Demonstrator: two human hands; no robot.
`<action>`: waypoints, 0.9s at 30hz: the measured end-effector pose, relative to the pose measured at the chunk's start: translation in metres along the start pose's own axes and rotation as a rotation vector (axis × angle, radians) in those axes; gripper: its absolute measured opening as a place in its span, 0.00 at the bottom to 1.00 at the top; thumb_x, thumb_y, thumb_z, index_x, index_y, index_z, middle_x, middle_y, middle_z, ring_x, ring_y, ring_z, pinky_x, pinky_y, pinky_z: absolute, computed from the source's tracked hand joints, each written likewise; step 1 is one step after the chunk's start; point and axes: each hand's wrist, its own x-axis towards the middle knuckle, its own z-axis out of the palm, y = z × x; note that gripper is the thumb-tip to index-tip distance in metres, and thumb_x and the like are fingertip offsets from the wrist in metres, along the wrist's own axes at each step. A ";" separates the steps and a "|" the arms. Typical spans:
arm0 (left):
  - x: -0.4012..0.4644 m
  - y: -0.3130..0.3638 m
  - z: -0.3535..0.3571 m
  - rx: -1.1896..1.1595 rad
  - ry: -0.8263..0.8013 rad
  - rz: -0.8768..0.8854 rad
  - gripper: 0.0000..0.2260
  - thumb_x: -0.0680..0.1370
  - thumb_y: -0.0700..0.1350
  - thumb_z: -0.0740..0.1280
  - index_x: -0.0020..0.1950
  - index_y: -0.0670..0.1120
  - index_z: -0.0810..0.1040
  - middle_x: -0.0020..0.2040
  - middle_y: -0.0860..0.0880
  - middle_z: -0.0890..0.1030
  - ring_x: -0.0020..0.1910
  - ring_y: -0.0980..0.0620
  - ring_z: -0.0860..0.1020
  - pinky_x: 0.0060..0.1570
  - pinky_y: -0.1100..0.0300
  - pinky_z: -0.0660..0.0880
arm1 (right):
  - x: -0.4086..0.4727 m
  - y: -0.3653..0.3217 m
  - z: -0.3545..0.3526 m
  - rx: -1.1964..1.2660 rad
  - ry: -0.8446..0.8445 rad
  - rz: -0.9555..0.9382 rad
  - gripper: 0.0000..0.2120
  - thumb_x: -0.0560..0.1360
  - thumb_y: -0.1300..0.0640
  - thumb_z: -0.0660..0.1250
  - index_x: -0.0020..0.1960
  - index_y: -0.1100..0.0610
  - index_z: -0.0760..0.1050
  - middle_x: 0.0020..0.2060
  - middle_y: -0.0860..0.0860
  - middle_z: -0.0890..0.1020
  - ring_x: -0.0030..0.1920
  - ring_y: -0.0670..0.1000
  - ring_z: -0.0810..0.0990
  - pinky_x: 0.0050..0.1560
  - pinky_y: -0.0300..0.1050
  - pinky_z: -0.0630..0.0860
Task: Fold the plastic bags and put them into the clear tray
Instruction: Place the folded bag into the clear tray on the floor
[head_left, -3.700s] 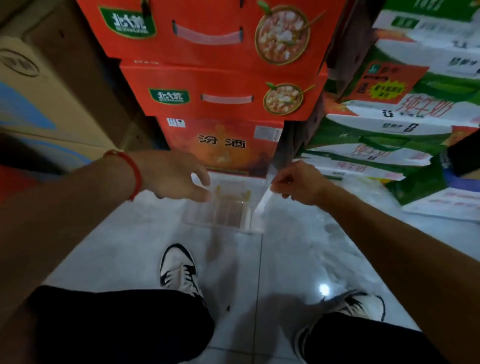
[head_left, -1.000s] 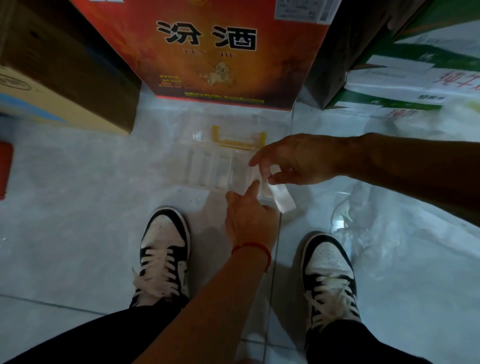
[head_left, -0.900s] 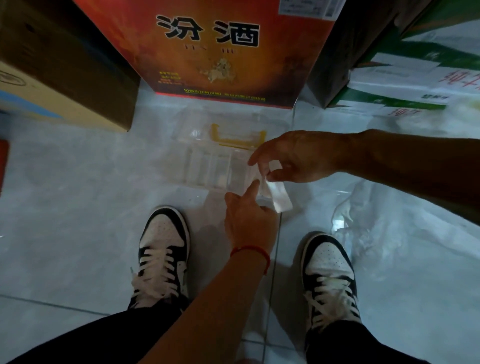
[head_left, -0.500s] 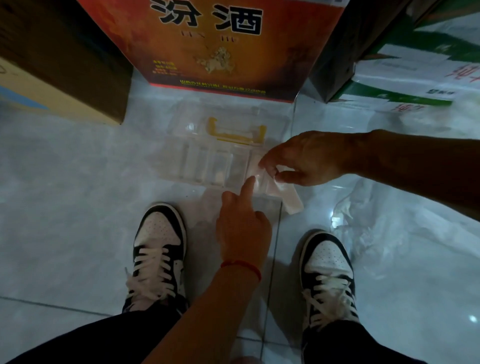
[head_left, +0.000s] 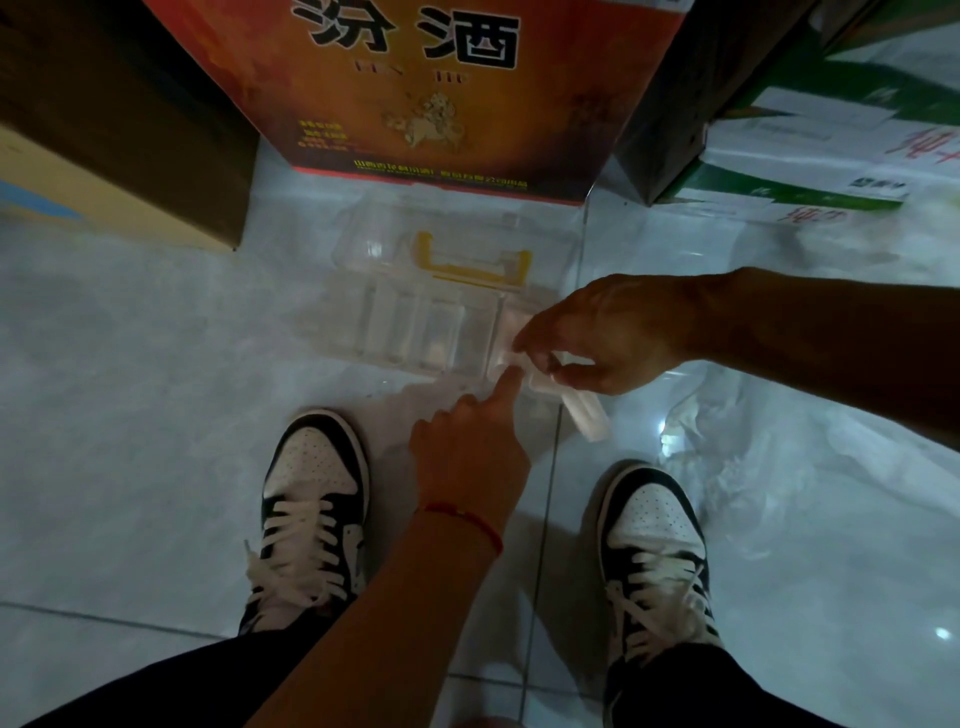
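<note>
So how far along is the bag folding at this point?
Done: one folded bag is already a narrow strip. In hand: the right hand pinches it at the right end of the clear tray, while the left hand presses it with one fingertip; most of the strip hangs outside. Left: seating it, then the loose plastic on the floor. What the tray already holds is unclear.

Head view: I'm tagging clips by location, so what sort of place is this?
Probably a shop stockroom: an orange liquor carton and green-and-white cartons stand on a tiled floor.
</note>
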 end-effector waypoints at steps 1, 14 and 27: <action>0.001 0.000 -0.001 -0.005 0.001 0.005 0.31 0.79 0.42 0.60 0.80 0.61 0.58 0.52 0.46 0.81 0.48 0.44 0.81 0.51 0.50 0.79 | 0.001 -0.001 0.002 -0.018 0.001 0.006 0.06 0.82 0.49 0.62 0.58 0.46 0.73 0.62 0.44 0.79 0.62 0.50 0.77 0.63 0.47 0.73; 0.008 -0.005 0.000 -0.043 -0.014 0.028 0.27 0.80 0.42 0.60 0.77 0.60 0.64 0.47 0.47 0.79 0.48 0.43 0.81 0.43 0.55 0.72 | -0.006 -0.018 -0.009 -0.137 0.017 0.097 0.15 0.84 0.51 0.59 0.69 0.48 0.74 0.65 0.44 0.76 0.64 0.47 0.75 0.51 0.36 0.63; 0.002 -0.005 -0.002 -0.037 0.057 0.032 0.24 0.82 0.45 0.59 0.77 0.61 0.64 0.43 0.50 0.75 0.37 0.51 0.69 0.38 0.59 0.64 | 0.003 -0.007 -0.007 0.017 -0.053 0.081 0.10 0.81 0.50 0.63 0.62 0.48 0.75 0.61 0.43 0.77 0.59 0.44 0.76 0.64 0.42 0.72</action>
